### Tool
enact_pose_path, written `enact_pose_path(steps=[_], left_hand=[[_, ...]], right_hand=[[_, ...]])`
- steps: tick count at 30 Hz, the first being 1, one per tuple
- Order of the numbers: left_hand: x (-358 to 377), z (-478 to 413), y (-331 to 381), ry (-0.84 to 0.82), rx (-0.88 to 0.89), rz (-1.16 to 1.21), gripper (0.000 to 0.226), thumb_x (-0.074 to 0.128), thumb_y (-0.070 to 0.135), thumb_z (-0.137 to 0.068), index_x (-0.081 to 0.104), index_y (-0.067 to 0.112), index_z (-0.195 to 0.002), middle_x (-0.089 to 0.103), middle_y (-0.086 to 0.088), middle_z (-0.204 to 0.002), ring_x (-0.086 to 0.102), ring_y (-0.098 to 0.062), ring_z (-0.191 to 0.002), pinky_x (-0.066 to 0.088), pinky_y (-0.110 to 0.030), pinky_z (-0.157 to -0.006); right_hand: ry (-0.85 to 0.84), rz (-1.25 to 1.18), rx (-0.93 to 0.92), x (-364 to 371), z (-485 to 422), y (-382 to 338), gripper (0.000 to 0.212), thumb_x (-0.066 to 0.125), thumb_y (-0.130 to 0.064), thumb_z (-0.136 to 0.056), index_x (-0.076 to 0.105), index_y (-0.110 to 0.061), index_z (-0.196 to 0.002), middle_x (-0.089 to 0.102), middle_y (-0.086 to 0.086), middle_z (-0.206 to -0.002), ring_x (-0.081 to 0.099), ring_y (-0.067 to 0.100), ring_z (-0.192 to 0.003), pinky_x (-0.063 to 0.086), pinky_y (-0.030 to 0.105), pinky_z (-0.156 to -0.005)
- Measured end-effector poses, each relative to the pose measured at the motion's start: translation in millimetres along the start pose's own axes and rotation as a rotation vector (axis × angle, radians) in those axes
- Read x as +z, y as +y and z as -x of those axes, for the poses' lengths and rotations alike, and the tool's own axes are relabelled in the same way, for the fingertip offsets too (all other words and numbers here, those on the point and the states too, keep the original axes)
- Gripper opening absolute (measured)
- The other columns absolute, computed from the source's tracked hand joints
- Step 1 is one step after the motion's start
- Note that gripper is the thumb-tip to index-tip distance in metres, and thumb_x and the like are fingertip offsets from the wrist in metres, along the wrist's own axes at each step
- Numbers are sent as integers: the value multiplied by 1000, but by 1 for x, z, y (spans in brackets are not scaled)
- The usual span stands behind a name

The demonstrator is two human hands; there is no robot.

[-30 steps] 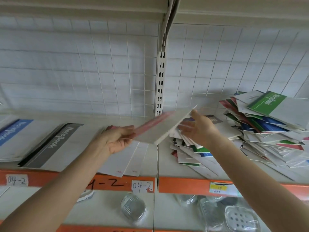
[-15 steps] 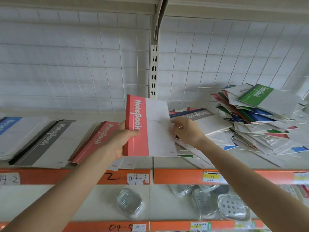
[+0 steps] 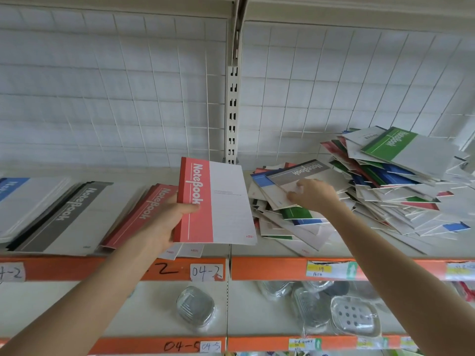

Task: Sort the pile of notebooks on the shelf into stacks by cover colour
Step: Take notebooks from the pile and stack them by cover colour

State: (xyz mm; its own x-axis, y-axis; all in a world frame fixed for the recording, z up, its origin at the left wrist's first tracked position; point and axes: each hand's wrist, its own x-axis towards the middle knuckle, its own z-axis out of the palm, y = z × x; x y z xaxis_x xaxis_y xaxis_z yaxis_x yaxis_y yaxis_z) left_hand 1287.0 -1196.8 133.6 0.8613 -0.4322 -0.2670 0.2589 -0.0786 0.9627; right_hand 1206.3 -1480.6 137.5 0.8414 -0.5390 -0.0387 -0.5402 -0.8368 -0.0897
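My left hand (image 3: 169, 222) grips a red-spined notebook (image 3: 218, 204) by its spine edge, cover facing me, just above the red stack (image 3: 144, 214). A grey stack (image 3: 69, 217) and a blue stack (image 3: 15, 199) lie further left on the shelf (image 3: 282, 253). My right hand (image 3: 312, 195) reaches into the mixed pile (image 3: 385, 196) and pinches the near edge of a grey notebook (image 3: 303, 173) lying on top. A green notebook (image 3: 401, 147) tops the pile's high right side.
An orange rail (image 3: 272, 268) with paper labels fronts the shelf. A slotted upright (image 3: 232, 111) and white wire grid stand behind. The lower shelf holds clear plastic soap dishes (image 3: 354, 317).
The red notebook turned from edge-on to cover-up in my left hand. My right hand let go of it and moved right onto the grey notebook in the pile.
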Motion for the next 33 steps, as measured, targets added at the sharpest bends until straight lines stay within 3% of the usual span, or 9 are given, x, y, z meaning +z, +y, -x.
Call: enact_pose_path(steps=[5, 10, 13, 16, 21, 25, 27, 30, 33], left_hand=[[8, 1, 0, -17, 2, 3, 27, 55, 4, -91, 54, 21, -111, 65, -5, -96, 62, -23, -84, 48, -34, -66], [13, 8, 0, -56, -60, 55, 22, 52, 3, -92, 54, 25, -96, 65, -8, -94, 62, -25, -85, 48, -36, -66], [15, 12, -1, -76, -84, 67, 27, 49, 0, -92, 51, 19, -111, 63, -10, -96, 60, -26, -86, 47, -37, -65], [22, 14, -4, -90, -85, 81, 32, 46, 2, -93, 49, 19, -121, 63, -10, -100, 61, -27, -88, 47, -37, -66], [26, 17, -9, -82, -194, 285, 28, 46, 35, -97, 62, 13, -102, 71, -13, -83, 65, -28, -82, 47, -39, -66], [27, 26, -13, -46, -183, 110, 23, 57, 16, -91, 57, 9, -113, 67, -10, -87, 63, -24, -78, 45, -31, -58], [24, 27, -13, -16, -158, 77, 24, 57, 12, -90, 57, 10, -113, 65, -8, -88, 63, -21, -76, 43, -28, -55], [15, 26, -11, 35, -119, 92, 32, 58, 8, -88, 57, 10, -121, 67, -9, -94, 65, -24, -80, 46, -30, -58], [8, 26, -10, 84, -93, 116, 28, 58, 6, -88, 59, 14, -115, 68, -4, -86, 65, -18, -72, 46, -27, -51]], right_hand=[[126, 262, -117, -2, 9, -14, 26, 39, -15, -97, 53, -7, -118, 62, 10, -103, 59, 23, -88, 47, 28, -72], [193, 164, -118, -3, 25, -18, 22, 39, -1, -92, 45, -5, -113, 62, 14, -94, 59, 26, -80, 39, 28, -58], [489, 106, -296, 4, 41, -21, 19, 44, 11, -82, 43, -8, -85, 46, 7, -58, 38, 19, -41, 21, 24, -39], [755, -6, -567, 12, 56, -24, 7, 53, 4, -69, 52, -3, -67, 46, 5, -42, 36, 23, -25, 15, 16, -33], [625, -78, -890, 40, 81, -32, 22, 58, 2, -60, 63, -5, -80, 65, 7, -66, 61, 27, -51, 49, 29, -40], [466, -170, -1134, 46, 89, -37, 22, 46, -17, -88, 66, -7, -89, 71, 9, -100, 68, 23, -92, 56, 30, -76], [467, -222, -1064, 40, 82, -36, 40, 37, -32, -97, 68, -8, -91, 71, 8, -98, 68, 26, -88, 56, 32, -72], [486, -249, -594, 22, 57, -35, 32, 46, -27, -95, 64, -7, -113, 66, 12, -109, 62, 32, -98, 51, 36, -75], [196, -108, -213, 8, 25, -32, 47, 44, -40, -95, 45, -14, -134, 52, 10, -132, 48, 29, -119, 43, 36, -91]])
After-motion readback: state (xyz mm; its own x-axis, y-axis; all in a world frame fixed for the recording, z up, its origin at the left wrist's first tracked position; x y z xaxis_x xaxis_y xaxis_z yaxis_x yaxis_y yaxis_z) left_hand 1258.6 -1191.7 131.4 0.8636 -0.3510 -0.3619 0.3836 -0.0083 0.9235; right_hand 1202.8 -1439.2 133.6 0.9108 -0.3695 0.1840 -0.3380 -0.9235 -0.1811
